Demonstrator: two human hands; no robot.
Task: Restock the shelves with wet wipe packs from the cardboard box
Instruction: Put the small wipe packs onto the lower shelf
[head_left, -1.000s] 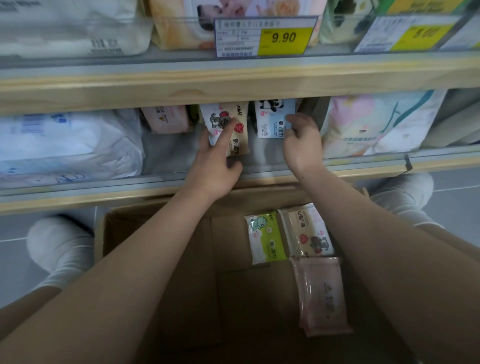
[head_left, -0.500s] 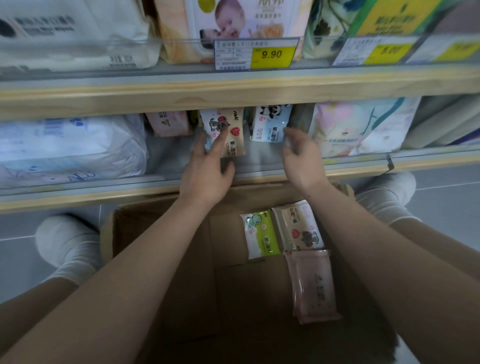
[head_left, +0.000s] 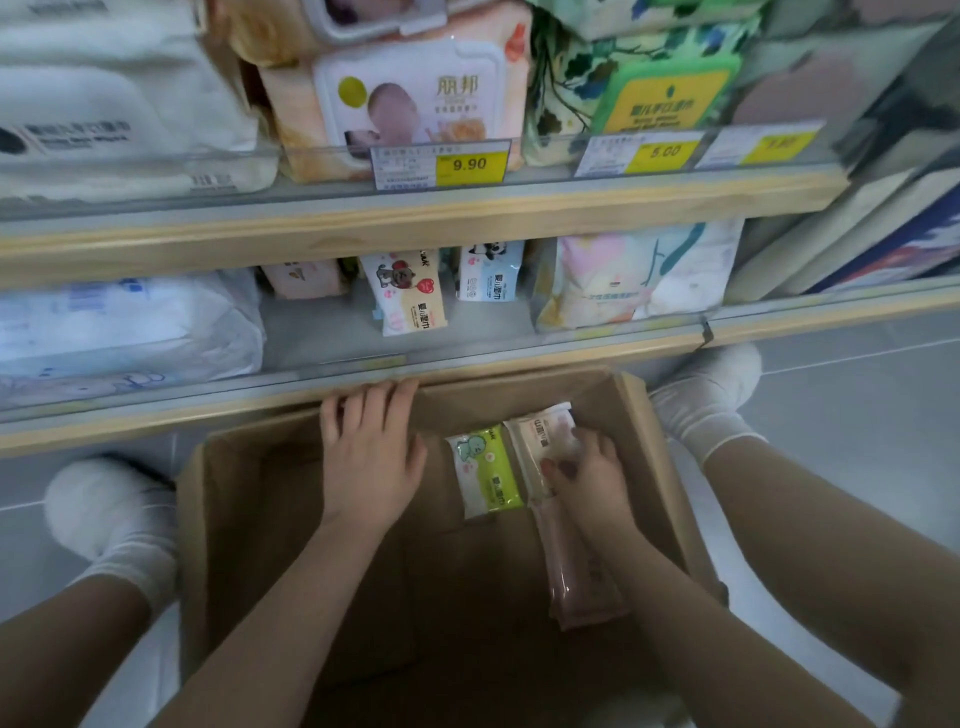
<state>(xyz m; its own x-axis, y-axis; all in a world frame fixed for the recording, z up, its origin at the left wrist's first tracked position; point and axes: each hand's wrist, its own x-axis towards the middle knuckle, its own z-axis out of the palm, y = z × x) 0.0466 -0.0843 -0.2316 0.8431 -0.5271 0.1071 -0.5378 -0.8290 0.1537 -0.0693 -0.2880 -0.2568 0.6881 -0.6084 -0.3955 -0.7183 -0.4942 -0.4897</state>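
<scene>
Cardboard box sits below shelf. Your right hand curls its grip on bear-print pack inside; left hand hangs relaxed, holding nothing. Pinch pack's edges w/ thumb, lift clear of green pack.

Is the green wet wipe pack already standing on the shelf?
No, the green wet wipe pack lies inside the brown cardboard box, beside the right hand.

Matt cardboard box (glossy packs)
</scene>
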